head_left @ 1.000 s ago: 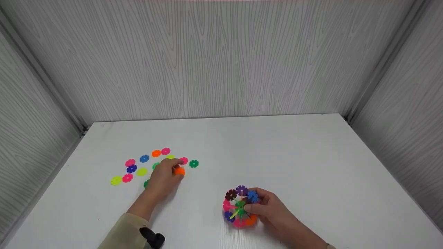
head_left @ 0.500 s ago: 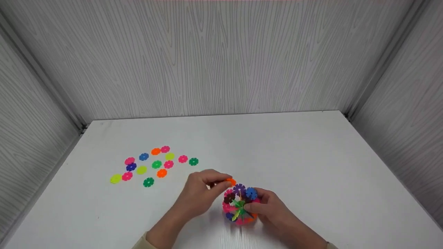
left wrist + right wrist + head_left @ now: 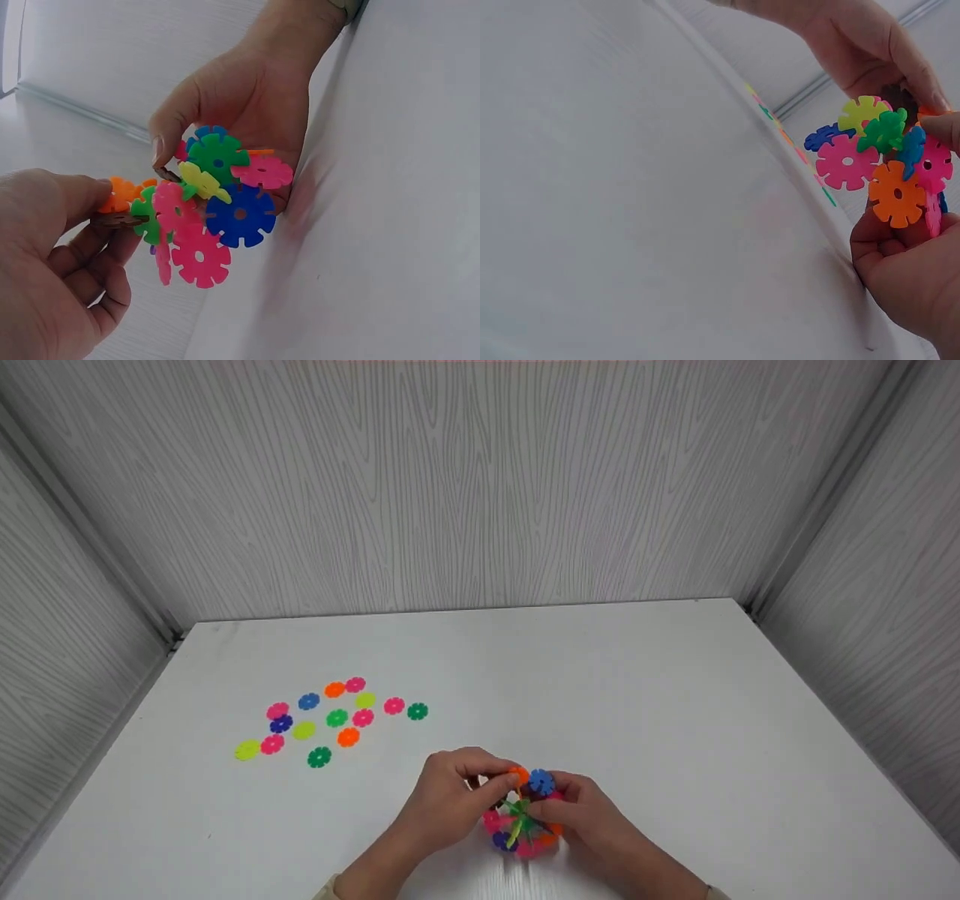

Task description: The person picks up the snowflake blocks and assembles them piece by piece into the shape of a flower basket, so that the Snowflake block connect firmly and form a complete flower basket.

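Observation:
A ball-like cluster of notched plastic snowflake discs (image 3: 507, 841), in pink, green, blue, orange and other colours, is held between both hands over the table's front. My right hand (image 3: 592, 814) grips its right side, the thumb near the green middle. From the left, my left hand (image 3: 446, 802) pinches an orange snowflake disc (image 3: 519, 775) against the cluster's upper edge. In the left wrist view this orange disc (image 3: 120, 196) sits under the left thumb, beside a brown one (image 3: 120, 220). Left fingers hide part of the cluster's far side.
Several loose snowflake discs lie flat on the white table at the left, among them a dark green one (image 3: 319, 757), an orange one (image 3: 349, 737) and a yellow one (image 3: 248, 749). Wood-grain panels (image 3: 465, 487) wall the table's back and sides.
My left hand has picked an orange disc from the loose ones and carried it right to the cluster, where it now overlaps the top edge. My right hand has stayed nearly in place, gripping the cluster.

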Available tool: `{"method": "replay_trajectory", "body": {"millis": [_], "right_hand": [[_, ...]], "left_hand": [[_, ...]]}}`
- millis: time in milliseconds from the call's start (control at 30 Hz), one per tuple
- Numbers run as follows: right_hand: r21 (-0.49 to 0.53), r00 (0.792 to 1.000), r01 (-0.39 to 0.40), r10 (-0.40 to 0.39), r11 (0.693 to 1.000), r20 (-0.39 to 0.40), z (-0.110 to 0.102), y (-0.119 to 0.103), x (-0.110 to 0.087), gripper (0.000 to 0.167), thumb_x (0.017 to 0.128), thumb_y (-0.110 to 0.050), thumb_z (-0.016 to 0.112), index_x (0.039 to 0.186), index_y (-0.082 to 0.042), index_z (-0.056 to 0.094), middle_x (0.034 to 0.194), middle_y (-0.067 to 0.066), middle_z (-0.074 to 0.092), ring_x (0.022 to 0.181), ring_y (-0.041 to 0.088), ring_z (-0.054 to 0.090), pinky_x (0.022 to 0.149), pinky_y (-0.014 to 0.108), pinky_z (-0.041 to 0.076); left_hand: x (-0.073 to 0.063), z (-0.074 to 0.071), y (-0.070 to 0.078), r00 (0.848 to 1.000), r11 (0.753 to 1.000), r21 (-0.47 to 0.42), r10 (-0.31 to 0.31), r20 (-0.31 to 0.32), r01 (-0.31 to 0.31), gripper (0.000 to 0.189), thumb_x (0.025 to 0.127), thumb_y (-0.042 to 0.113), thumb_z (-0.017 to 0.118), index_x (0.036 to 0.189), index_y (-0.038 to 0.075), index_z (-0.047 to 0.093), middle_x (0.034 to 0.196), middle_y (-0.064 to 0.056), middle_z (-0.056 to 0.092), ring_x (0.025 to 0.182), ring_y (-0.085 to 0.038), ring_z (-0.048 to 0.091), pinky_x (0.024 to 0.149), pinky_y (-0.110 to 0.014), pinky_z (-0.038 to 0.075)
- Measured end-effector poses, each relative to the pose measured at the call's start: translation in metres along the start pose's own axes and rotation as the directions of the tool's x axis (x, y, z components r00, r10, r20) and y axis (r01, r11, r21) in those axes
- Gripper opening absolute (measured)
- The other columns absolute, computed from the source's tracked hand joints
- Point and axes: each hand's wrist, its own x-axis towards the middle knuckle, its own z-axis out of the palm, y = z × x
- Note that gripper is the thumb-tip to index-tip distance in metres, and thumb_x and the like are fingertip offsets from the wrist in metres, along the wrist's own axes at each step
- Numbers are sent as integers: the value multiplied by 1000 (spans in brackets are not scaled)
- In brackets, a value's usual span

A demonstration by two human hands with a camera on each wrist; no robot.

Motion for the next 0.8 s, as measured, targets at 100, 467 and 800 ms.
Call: {"method": "replay_trajectory", "body": {"millis": [100, 467, 800], "right_hand": [[-2, 1000, -8, 8, 1000, -5, -1, 0, 1, 35, 97, -14, 72, 126, 5, 68, 120, 10, 75, 111, 19, 69, 102, 27, 54], [-92, 998, -27, 22, 995, -57, -1, -3, 1, 37, 97, -19, 75, 127, 3, 71, 121, 11, 76, 113, 20, 70, 104, 27, 52], [-148, 994, -47, 32, 988, -104, 0, -2, 2, 32, 95, -21, 78, 119, 0, 75, 108, 5, 77, 99, 17, 68, 96, 25, 55]], "left_hand": [[-1, 3, 0, 999, 999, -21, -27, -17, 27, 13, 100, 28, 77, 109, 24, 86, 98, 13, 79, 92, -17, 70, 80, -33, 53], [1, 2, -1, 1000, 1000, 28, -8, -10, 8, 8, 98, 28, 79, 99, 27, 87, 92, 11, 74, 93, -18, 67, 82, -37, 53], [-1, 3, -4, 1000, 998, 54, 9, 13, -9, 11, 99, 22, 76, 96, 24, 87, 89, 11, 71, 90, -16, 65, 83, -39, 54]]}}
